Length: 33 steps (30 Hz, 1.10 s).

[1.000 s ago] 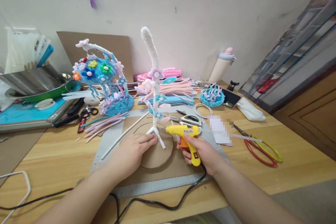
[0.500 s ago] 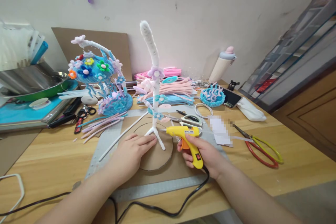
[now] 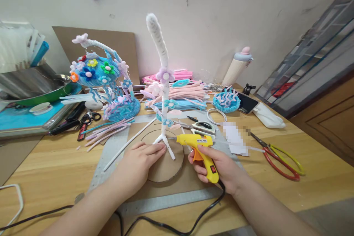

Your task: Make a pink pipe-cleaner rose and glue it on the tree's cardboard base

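Observation:
A white fuzzy stem with pastel flowers and leaves stands upright on a round cardboard disc. My left hand lies over the disc's left part, its fingertips pressed on the splayed foot of the stem. In my right hand is a yellow glue gun, with fingers wrapped round its handle by the orange trigger. The nozzle points left, close to the stem just above its foot. Under the disc is a larger cardboard sheet on a grey mat.
A finished-looking flower lamp shape stands back left. Behind the stem lie bundled fuzzy sticks. Scissors with white handles and red-yellow scissors lie to the right. A black cable crosses the front; a bottle stands at the back.
The view has shifted slightly. The glue gun's handle sits a little lower and farther right, with its nozzle still beside the stem. My left hand keeps its place at the foot.

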Tool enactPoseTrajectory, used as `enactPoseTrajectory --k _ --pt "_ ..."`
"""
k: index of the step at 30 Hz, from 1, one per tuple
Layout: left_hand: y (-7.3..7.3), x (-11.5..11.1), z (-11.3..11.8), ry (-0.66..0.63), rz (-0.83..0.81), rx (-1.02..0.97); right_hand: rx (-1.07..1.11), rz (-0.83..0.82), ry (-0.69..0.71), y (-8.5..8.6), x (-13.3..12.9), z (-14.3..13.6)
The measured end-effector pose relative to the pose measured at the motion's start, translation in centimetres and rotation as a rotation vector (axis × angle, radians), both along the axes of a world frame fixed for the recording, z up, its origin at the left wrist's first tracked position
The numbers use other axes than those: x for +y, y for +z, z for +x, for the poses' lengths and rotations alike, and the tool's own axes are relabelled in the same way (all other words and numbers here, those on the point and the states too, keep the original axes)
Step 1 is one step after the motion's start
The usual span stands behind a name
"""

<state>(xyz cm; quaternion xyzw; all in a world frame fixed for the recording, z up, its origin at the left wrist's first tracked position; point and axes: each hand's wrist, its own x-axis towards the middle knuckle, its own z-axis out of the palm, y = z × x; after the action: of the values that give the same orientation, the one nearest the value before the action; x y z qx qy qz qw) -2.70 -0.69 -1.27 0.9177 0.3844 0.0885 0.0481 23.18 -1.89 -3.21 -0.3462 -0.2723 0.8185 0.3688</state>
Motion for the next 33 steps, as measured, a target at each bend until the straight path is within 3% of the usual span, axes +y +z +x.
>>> enactPoseTrajectory --k 7,11,19,33 --pt "-0.11 -0.11 -0.04 0.009 0.005 0.019 -0.175 0.162 -0.083 0.27 -0.4 -0.37" --pt "-0.14 -0.1 0.0 0.011 0.016 0.023 -0.127 0.069 -0.036 0.05 -0.24 -0.23" --pt "-0.42 -0.08 0.12 0.017 0.043 0.003 -0.165 -0.125 -0.089 -0.11 -0.08 -0.15" --pt "-0.6 -0.19 0.11 0.021 0.054 -0.031 -0.065 -0.031 -0.144 0.45 -0.13 -0.3"
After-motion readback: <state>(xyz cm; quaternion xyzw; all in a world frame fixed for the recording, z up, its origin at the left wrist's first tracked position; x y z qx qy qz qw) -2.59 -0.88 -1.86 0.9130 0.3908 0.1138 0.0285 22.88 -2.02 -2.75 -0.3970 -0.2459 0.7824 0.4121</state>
